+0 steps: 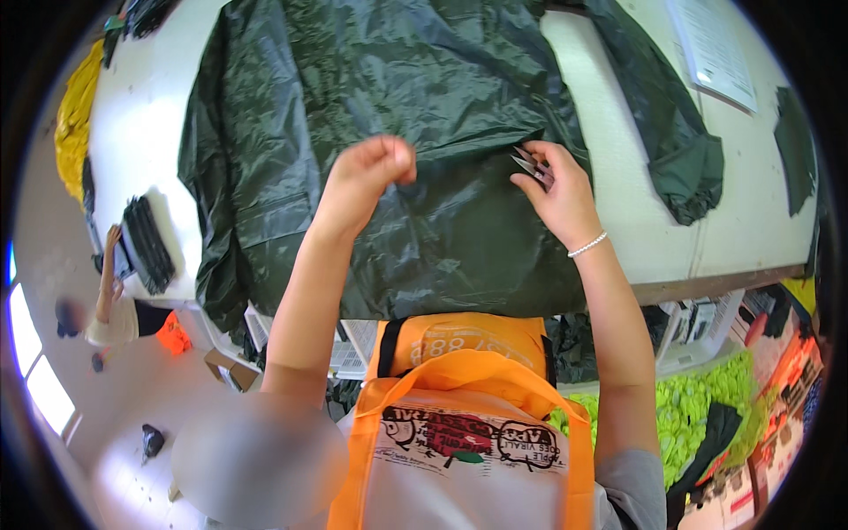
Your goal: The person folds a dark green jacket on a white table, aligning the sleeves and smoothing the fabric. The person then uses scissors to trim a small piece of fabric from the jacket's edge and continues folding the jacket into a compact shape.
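A dark green, shiny rain jacket (450,234) lies spread over the white table, its lower edge hanging at the near side. Above its middle, my left hand (371,172) is closed with the fingertips pinched together; whatever they may hold is too small to make out. Thread snips (535,170) rest in my right hand (565,190), blades pointing left and slightly apart. That hand is over the jacket's right part, close to a fold running across the fabric. One sleeve (676,168) stretches out to the right, its gathered cuff toward me.
White table (640,230) under the jacket. Dark folded pieces (147,245) lie at its left edge, yellow fabric (78,124) beyond. A printed sheet (714,49) is at the far right. Below the right edge are bright yellow-green items (689,397). Another person (119,309) reaches in from the left.
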The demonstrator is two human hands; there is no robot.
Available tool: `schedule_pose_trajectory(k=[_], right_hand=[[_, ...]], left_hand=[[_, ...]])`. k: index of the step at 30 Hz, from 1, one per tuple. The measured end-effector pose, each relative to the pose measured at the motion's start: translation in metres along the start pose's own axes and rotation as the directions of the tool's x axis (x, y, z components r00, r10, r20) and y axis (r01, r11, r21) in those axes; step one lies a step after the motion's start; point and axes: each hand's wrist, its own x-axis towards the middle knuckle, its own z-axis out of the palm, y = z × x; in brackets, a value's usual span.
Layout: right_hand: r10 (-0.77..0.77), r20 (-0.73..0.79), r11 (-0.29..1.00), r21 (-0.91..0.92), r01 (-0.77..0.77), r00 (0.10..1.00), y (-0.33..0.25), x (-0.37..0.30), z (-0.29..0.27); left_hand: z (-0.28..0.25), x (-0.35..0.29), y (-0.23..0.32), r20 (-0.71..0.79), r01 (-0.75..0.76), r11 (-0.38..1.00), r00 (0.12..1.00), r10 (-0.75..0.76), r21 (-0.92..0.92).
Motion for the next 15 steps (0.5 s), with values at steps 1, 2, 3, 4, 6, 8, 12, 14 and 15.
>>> schedule_pose_trajectory(k=[1,2,3,4,6,8,12,14,15], right_hand=[[-0.014,0.021,1.0,-0.022,0.015,1.0,-0.003,0.006,0.005],[0.058,0.019,0.998,-0.024,-0.058,0.998,-0.006,0.013,0.01],[0.063,-0.06,0.997,-0.038,-0.065,0.996,0.001,0.018,0.017],[0.072,-0.058,0.991,-0.112,-0.078,0.996,-0.008,0.023,0.019],[0.054,-0.069,0.973,-0.218,-0.068,0.996,-0.032,0.035,0.016],[0.008,-0.068,0.947,-0.321,-0.029,0.998,-0.024,0.05,0.016],[0.162,-0.01,0.916,-0.37,-0.154,0.987,0.003,0.08,0.015],[0.23,0.017,0.887,-0.416,-0.202,0.973,0.006,0.084,0.017],[0.247,0.015,0.879,-0.424,-0.218,0.969,0.005,0.086,0.018]], left_hand=[[-0.011,-0.024,-0.001,0.026,0.065,0.993,0.997,-0.068,0.099],[-0.019,-0.049,-0.003,0.064,0.193,0.962,0.976,-0.208,0.191],[-0.026,-0.073,-0.01,0.096,0.309,0.909,0.933,-0.347,0.281],[-0.034,-0.097,-0.022,0.12,0.37,0.829,0.883,-0.454,0.419],[-0.049,-0.146,-0.055,0.14,0.358,0.596,0.765,-0.628,0.718],[-0.051,-0.188,-0.089,-0.004,0.253,0.217,0.66,-0.751,0.943],[-0.05,-0.25,-0.151,-0.213,0.15,-0.154,0.593,-0.777,0.977],[-0.039,-0.26,-0.155,-0.127,0.122,-0.071,0.555,-0.822,0.99],[-0.034,-0.265,-0.155,-0.083,0.111,-0.028,0.535,-0.841,0.993]])
